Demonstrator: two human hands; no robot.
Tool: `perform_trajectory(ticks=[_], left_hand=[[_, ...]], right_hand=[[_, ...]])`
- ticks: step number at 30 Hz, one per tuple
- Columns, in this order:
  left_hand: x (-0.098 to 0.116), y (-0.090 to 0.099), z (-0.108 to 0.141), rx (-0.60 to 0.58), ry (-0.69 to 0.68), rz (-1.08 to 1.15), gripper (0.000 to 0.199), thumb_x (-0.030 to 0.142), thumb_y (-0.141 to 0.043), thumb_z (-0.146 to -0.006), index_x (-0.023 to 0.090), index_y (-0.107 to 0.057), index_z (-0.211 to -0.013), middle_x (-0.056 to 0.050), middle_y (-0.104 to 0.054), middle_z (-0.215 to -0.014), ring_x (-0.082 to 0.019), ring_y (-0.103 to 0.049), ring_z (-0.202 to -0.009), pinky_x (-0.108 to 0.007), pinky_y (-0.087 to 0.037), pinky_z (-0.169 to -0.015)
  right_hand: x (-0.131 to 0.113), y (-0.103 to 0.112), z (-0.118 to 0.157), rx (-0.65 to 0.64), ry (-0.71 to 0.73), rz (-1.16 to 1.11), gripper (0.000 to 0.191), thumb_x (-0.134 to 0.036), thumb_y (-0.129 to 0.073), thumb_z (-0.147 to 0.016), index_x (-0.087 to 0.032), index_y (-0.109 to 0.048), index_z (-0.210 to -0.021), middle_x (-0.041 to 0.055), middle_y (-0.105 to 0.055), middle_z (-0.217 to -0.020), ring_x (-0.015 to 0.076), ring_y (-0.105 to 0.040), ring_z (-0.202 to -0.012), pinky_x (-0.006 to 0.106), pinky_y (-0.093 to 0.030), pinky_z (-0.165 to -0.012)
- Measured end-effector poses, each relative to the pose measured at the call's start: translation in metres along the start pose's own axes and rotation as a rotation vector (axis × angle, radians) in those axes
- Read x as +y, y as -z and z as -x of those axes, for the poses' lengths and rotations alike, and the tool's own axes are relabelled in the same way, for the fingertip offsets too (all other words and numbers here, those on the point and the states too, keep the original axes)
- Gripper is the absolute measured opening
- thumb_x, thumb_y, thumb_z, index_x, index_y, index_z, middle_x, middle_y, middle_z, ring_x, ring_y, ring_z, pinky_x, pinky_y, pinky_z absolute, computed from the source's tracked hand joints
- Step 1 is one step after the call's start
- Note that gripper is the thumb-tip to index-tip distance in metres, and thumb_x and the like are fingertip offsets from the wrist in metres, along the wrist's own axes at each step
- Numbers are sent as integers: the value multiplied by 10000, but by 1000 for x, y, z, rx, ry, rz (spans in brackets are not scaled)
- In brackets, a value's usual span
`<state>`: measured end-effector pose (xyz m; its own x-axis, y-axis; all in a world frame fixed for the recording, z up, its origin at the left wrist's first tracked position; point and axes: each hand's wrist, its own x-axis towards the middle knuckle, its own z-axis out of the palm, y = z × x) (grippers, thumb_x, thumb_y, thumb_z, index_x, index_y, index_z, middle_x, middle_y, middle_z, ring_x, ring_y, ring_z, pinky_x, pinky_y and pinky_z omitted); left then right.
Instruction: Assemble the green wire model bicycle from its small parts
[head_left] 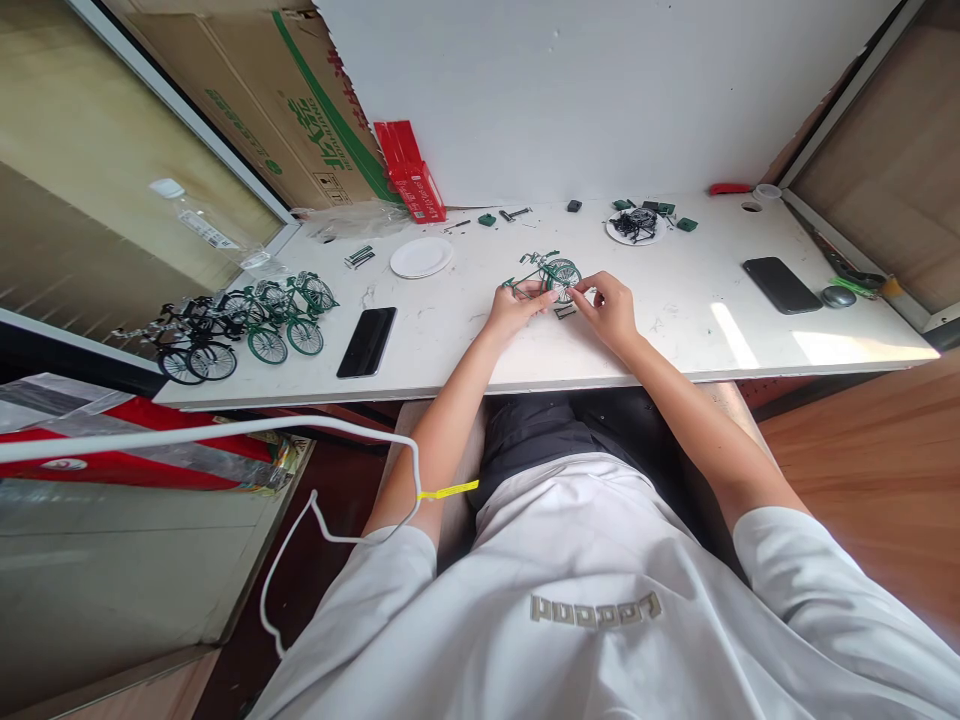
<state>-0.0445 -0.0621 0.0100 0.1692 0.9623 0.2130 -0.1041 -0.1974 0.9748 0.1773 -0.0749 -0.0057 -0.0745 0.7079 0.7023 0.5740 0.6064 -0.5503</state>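
Observation:
A green model bicycle (561,275) with a spoked wheel is held over the white table, and my left hand (515,308) is closed round its frame. My right hand (609,310) pinches close beside the wheel, thumb and forefinger together. Whether it grips the wheel or a tiny part cannot be made out. Just below the hands lies a small dark part (565,312) on the table. At the left stand several finished-looking model bicycles, green ones (289,315) and black ones (196,340), packed close together.
A black phone (367,342) lies left of my arms, a dark phone (781,285) at the right. Behind are a white plate (421,258), a plate of black parts (636,228), a red box (411,175) and scattered small pieces. A white cable (300,425) crosses low left.

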Motion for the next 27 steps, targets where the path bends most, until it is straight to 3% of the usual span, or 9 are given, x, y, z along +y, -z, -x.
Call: perform_trajectory(ticks=[12, 22, 27], left_hand=[[-2, 1, -2, 2, 7, -31, 536, 563, -1081, -664, 169, -866, -956, -87, -846, -914, -153, -678, -678, -317, -540, -673], [-5, 1, -4, 12, -15, -31, 573, 634, -1071, -653, 176, -863, -928, -61, -813, -821, -136, -648, -642, -288, -498, -609], [-5, 2, -4, 2, 2, -49, 580, 640, -1061, -654, 177, -877, -951, -86, -845, -892, -148, -660, -664, -293, -490, -610]], right_hand=[[1, 1, -3, -27, -27, -67, 669, -895, -539, -1047, -261, -733, -956, 116, -794, -1011, 231, -608, -734, 421, -549, -717], [-5, 3, -3, -8, -4, -62, 628, -847, -544, -1076, -256, -742, -1000, 127, -793, -1080, 214, -597, -707, 425, -549, -715], [-4, 2, -2, -33, 18, -71, 594, -818, -601, -1067, -258, -778, -981, 133, -822, -1058, 241, -658, -778, 414, -545, -672]])
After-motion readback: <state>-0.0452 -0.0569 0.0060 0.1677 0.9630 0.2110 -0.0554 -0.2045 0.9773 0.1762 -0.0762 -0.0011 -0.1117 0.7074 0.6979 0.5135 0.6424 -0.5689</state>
